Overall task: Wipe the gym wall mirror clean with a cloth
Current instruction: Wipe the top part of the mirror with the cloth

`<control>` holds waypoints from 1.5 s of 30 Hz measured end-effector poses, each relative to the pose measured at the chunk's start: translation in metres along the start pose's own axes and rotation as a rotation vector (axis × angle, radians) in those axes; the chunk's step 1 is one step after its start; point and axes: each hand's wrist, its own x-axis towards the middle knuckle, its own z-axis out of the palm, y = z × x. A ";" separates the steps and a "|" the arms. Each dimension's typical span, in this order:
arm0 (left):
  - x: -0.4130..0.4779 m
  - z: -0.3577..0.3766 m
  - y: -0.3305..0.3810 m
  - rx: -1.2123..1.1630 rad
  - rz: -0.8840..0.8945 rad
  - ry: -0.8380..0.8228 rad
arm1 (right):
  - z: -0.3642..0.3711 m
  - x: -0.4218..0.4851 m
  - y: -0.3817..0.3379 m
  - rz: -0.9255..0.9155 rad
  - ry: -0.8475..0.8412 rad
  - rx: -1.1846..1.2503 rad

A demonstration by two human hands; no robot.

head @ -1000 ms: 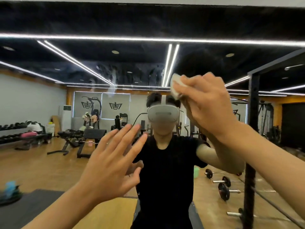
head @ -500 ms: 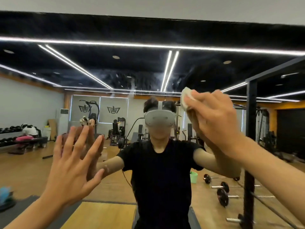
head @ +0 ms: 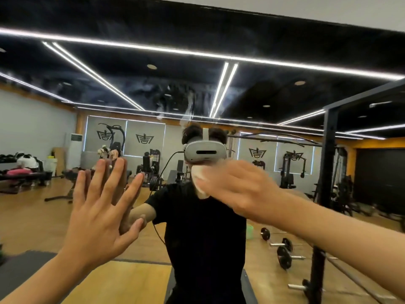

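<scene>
1. Mirror [head: 285, 88] fills the head view, with pale smears at its upper middle;
2. left grip [head: 98, 211], fingers spread straight, lies flat against the mirror's lower left;
3. right grip [head: 238, 189], blurred, holds the white cloth [head: 198, 178] against the mirror's middle.

We see a white cloth [head: 198, 178] at mid-frame, under a pale grey headset [head: 205, 151] with a black slot and above a plain black T-shirt [head: 203, 227]. The ceiling [head: 285, 40] along the top is black, crossed by thin white light strips [head: 219, 88]. The floor [head: 32, 216] is honey-coloured wood, with a dark grey mat [head: 19, 266] at lower left. Grey wall panels [head: 144, 137] at centre left carry black emblems. At right we note a black rack [head: 328, 161] and a small green container [head: 249, 231].
</scene>
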 end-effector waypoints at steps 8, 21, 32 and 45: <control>0.000 0.004 -0.001 -0.029 -0.008 0.042 | -0.015 0.061 0.095 0.686 0.292 -0.224; -0.004 0.003 -0.001 -0.028 -0.007 0.061 | -0.024 0.050 0.079 0.449 0.173 -0.202; -0.006 0.004 -0.002 -0.042 -0.025 0.057 | 0.041 0.061 -0.056 0.207 0.085 0.090; -0.006 0.006 -0.001 -0.054 -0.027 0.091 | 0.021 0.119 0.045 0.561 0.240 -0.127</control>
